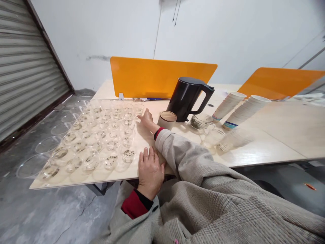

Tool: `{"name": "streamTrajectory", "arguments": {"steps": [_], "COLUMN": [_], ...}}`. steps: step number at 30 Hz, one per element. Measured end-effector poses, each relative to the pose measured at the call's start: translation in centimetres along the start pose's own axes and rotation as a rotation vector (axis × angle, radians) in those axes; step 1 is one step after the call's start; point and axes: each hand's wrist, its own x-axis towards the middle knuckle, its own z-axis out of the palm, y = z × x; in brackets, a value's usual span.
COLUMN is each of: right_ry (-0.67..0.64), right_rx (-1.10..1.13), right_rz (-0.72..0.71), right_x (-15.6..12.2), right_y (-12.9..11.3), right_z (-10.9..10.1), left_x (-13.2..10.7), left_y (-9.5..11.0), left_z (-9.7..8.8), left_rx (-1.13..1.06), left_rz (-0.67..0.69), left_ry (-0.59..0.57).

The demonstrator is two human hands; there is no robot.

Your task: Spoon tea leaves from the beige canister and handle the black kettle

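Rows of clear plastic cups (111, 145) cover the left part of the table, many with dark tea leaves at the bottom. At the back right corner of these rows, my right hand (146, 119) reaches forward and grips a clear plastic cup (138, 109) low on its side, the fingers partly hidden. My left hand (151, 171) lies flat at the table's front edge, holding nothing, its fingers stretched out beside the nearest cups. Just right of my right wrist stands a pale canister (165, 121) with a wooden-looking lid.
Behind the canister is a black electric kettle (188, 98). Farther right are a glass bowl of tea leaves (199, 122), a glass pitcher (213, 136), stacked paper cups (245, 112) and a lying stack of clear cups (236, 139). An orange divider (162, 78) lines the back.
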Motion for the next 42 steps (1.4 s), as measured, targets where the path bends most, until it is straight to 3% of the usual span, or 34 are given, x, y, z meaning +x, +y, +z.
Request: {"name": "streamTrajectory", "arguments": {"steps": [3, 8, 12, 15, 18, 21, 24, 27, 31, 42], "right_ry": [-0.021, -0.168, -0.253, -0.242, -0.155, 0.041, 0.289, 0.451, 0.521, 0.508], "right_rx": [-0.024, 0.021, 0.179, 0.219, 0.229, 0.232, 0.150, -0.035, -0.183, -0.418], "right_rz": [0.050, -0.141, -0.269, -0.287, -0.239, -0.208, -0.199, -0.188, -0.221, -0.231], "right_x": [-2.4, -8.2, -12.7, -15.4, -17.3, -18.3, -18.2, -17.0, -15.2, -12.1], "right_y": [-0.7, 0.1, 3.3, 6.3, 9.5, 12.8, 15.6, 17.1, 17.0, 15.4], "right_z": [-0.7, -3.7, -8.1, -12.5, -17.6, -22.8, -27.2, -30.2, -31.2, -29.6], "left_x": [0.0, 0.1, 0.3, 0.3, 0.3, 0.4, 0.7, 1.2, 2.2, 4.1], "left_y": [0.0, 0.0, -0.1, -0.2, -0.4, -0.6, -0.6, -0.2, 0.7, 2.2], "left_z": [0.0, -0.1, -0.2, -0.2, -0.1, -0.2, -0.3, -0.3, 0.0, 0.5], "left_rx": [0.005, 0.010, 0.019, 0.031, 0.042, 0.048, 0.039, 0.044, 0.050, 0.034], "left_rz": [0.003, 0.019, 0.018, 0.032, 0.046, 0.058, 0.051, 0.040, 0.066, 0.079], "left_ry": [0.012, 0.025, 0.032, 0.057, 0.080, 0.094, 0.094, 0.074, 0.084, 0.013]}}
